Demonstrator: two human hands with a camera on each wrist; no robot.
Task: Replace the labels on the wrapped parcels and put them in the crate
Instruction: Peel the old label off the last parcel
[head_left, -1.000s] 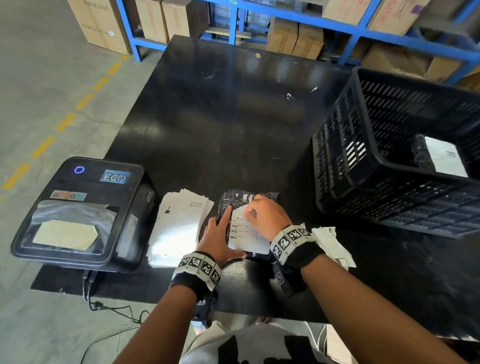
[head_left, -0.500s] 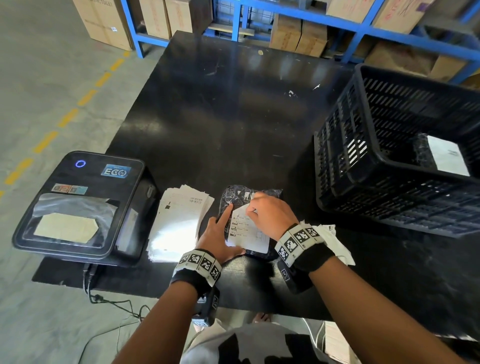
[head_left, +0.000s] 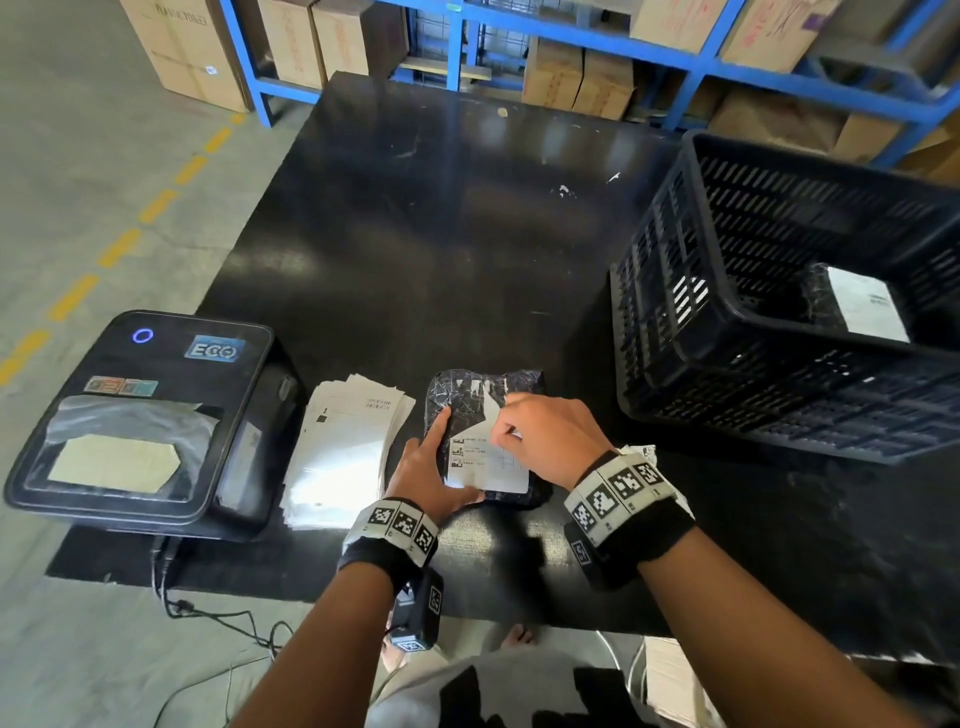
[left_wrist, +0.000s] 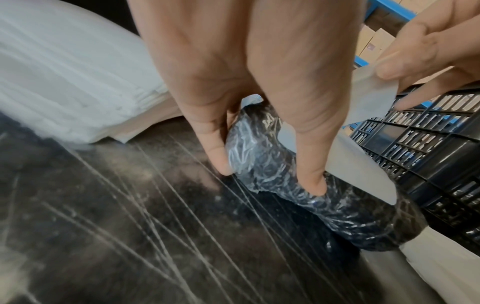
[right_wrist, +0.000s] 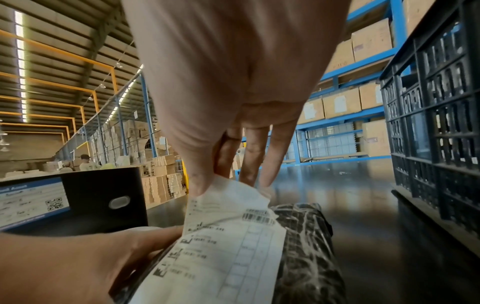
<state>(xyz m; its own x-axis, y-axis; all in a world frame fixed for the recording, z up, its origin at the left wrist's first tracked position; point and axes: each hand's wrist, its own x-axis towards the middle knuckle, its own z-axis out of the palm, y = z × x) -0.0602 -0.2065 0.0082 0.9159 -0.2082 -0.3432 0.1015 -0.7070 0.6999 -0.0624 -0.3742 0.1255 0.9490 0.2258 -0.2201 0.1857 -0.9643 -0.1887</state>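
Note:
A parcel (head_left: 485, 387) in black wrap lies near the front edge of the black table (head_left: 441, 234). My left hand (head_left: 426, 462) presses its left side down with straight fingers (left_wrist: 310, 179). My right hand (head_left: 514, 428) pinches the far edge of the white printed label (head_left: 485, 470) between thumb and fingers, and that end is lifted off the wrap (right_wrist: 306, 246). The peeled label (right_wrist: 228, 242) curls up toward my right hand (right_wrist: 207, 185). The black crate (head_left: 675, 322) stands at the right and holds another labelled parcel (head_left: 862, 306).
A black label printer (head_left: 140, 421) sits at the table's left front, with a stack of white labels (head_left: 343, 452) beside it. Crumpled white paper (head_left: 641, 452) lies by my right wrist. Blue racks with cardboard boxes (head_left: 576, 78) stand behind the table.
My right hand has drawn the label's far edge back toward me, baring more black wrap. The left hand keeps pressing on the parcel's left side.

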